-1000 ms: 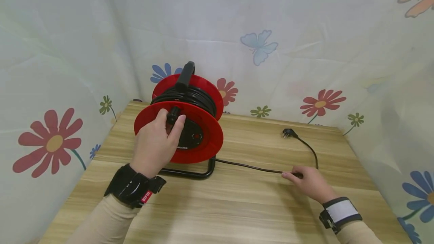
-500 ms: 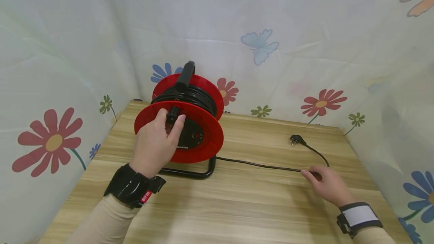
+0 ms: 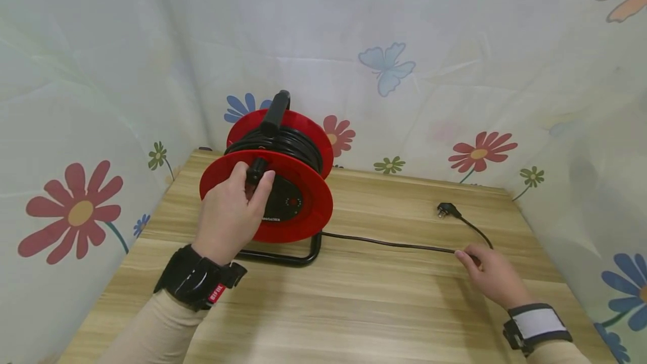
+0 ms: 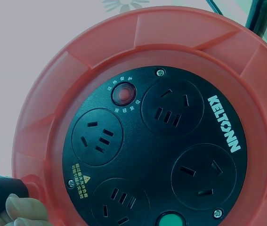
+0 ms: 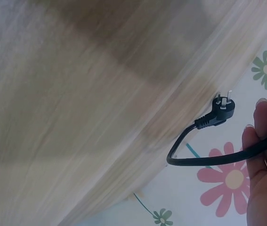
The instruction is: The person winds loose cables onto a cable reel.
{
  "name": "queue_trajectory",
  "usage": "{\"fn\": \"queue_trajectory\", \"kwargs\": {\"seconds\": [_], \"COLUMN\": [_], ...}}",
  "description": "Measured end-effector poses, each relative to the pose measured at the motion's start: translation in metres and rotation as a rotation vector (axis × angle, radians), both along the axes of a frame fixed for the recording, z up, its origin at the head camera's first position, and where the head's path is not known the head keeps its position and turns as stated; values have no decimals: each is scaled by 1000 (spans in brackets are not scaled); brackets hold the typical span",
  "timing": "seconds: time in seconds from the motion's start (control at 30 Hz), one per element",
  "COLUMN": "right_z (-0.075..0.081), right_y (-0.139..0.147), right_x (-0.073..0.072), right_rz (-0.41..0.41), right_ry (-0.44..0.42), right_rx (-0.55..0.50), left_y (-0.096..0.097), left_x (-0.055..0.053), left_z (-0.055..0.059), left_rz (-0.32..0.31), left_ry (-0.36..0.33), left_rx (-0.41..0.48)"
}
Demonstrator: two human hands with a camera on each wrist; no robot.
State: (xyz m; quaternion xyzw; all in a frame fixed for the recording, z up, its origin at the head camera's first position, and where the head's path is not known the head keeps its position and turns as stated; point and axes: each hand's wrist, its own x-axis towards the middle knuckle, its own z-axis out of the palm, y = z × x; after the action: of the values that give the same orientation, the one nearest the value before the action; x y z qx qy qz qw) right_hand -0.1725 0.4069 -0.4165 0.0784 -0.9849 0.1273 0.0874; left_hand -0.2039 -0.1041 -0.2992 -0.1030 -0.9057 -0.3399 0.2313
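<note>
A red cable reel (image 3: pixel 303 223) with black cable wound between its two discs stands at the left of the table on a black tube frame. My left hand (image 3: pixel 227 212) grips the black crank knob (image 3: pixel 258 170) on its front disc. In the left wrist view, the reel's black socket panel (image 4: pixel 138 155) shows several outlets, a red button and a green one. From the reel's foot, the black cable (image 3: pixel 384 242) runs right to my right hand (image 3: pixel 497 277), which pinches it between thumb and fingers. Past that hand the cable bends back to a three-pin plug (image 3: pixel 447 210).
The wood-grain table (image 3: pixel 354 302) carries the reel. A pale curtain (image 3: pixel 429 89) with printed flowers and butterflies hangs behind the table and at both sides. The reel's black carry handle (image 3: pixel 276 114) stands up at its top.
My right hand has moved to the right with the cable, drawing the free stretch straighter. The plug has shifted right and slightly nearer. My left hand has stayed on the knob.
</note>
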Motion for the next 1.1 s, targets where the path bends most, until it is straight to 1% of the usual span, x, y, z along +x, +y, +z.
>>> {"fn": "queue_trajectory", "kwargs": {"seconds": [0.53, 0.7, 0.8, 0.93, 1.1], "right_z": [-2, -5, -7, -9, -12], "right_y": [-7, -8, -10, -15, -19], "right_x": [2, 1, 1, -1, -3], "right_rz": [-40, -56, -62, -55, -27], "right_ry": [-49, -88, -90, -86, -81], "right_rx": [-9, -13, -13, -16, -13], "left_y": [4, 7, 10, 14, 20], "left_x": [0, 1, 2, 3, 4], "left_z": [2, 3, 3, 4, 3], "left_rz": [4, 2, -5, -10, -11], "left_ry": [-1, -11, -20, -19, -6], "left_rx": [4, 2, -1, -7, -24]}}
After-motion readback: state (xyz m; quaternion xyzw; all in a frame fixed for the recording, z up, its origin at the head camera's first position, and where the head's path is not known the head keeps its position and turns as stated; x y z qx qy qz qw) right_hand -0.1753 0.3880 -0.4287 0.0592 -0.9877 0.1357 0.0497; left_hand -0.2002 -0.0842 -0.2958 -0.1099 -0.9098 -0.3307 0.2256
